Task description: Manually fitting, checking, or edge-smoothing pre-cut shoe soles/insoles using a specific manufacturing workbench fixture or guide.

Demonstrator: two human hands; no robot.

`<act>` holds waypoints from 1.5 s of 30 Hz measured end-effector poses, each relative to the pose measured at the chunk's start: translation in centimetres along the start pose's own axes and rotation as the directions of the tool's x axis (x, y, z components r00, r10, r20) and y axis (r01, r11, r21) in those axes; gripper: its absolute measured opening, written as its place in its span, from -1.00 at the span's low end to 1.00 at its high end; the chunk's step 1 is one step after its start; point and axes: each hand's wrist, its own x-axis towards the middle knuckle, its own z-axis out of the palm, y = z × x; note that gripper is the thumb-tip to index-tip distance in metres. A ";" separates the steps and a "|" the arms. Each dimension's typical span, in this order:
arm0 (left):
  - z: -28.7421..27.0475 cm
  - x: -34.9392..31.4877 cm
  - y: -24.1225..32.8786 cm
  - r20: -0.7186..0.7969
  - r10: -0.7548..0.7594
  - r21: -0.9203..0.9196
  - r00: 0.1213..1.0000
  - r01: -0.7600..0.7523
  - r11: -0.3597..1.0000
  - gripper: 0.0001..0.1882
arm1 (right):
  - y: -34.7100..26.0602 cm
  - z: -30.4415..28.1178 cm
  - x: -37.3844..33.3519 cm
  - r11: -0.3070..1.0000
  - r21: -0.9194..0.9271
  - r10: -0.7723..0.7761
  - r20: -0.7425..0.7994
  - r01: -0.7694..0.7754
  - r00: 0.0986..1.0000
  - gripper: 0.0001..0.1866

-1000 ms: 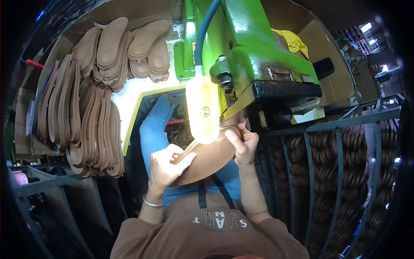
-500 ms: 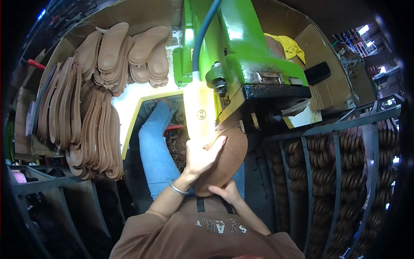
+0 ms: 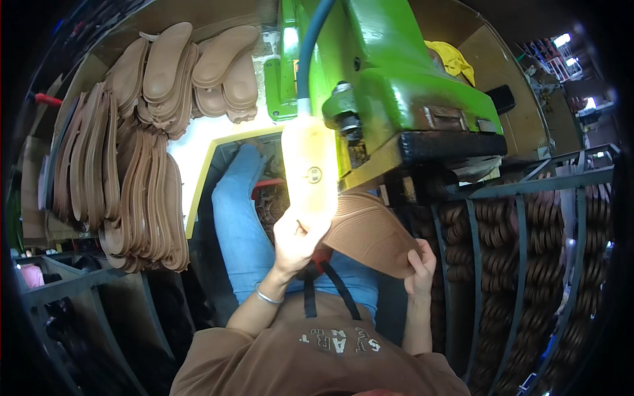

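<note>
I hold a brown rubber shoe sole (image 3: 370, 234) with a ribbed tread under the head of a green machine (image 3: 389, 86). My right hand (image 3: 419, 267) grips the sole's near right edge from below. My left hand (image 3: 297, 241) is on the sole's left end, just below a bright lamp (image 3: 309, 171) that glares and hides part of it. The sole's far end reaches in under the machine's black plate (image 3: 449, 146).
Many brown soles (image 3: 125, 185) stand stacked on edge at the left, more lie flat at top (image 3: 198, 66). A metal rack (image 3: 528, 191) with rows of dark soles (image 3: 522, 264) fills the right. My blue-trousered leg (image 3: 241, 224) extends under the machine.
The sole has swung round to point right and shows its tread. My right hand slid from its top to its near right edge; my left hand moved up toward the lamp.
</note>
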 end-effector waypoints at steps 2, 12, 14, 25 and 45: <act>0.1 0.2 -0.6 0.034 0.000 0.071 0.999 -0.002 0.997 -0.80 | 1.6 0.8 0.3 0.980 0.180 0.103 -0.073 -0.089 0.992 -0.60; 0.0 0.6 -0.9 0.123 0.037 0.328 0.992 -0.076 0.942 -0.80 | -0.1 1.2 -0.6 0.999 0.009 -0.031 -0.178 0.033 0.984 -0.68; 0.3 0.6 0.2 0.074 0.055 0.245 0.996 -0.072 0.967 -0.77 | -2.4 2.1 1.2 0.996 -0.053 -0.081 -0.203 0.072 0.976 -0.72; -4.7 0.6 3.8 0.062 0.035 0.371 0.997 -0.056 0.927 -0.77 | -6.3 8.3 9.3 0.977 -0.125 -0.154 0.131 0.171 0.979 -0.75; -8.7 -6.7 -5.0 0.248 -0.478 0.431 0.843 0.346 0.833 -0.64 | -2.9 16.8 8.6 0.929 -0.194 -0.224 0.386 0.316 0.895 -0.60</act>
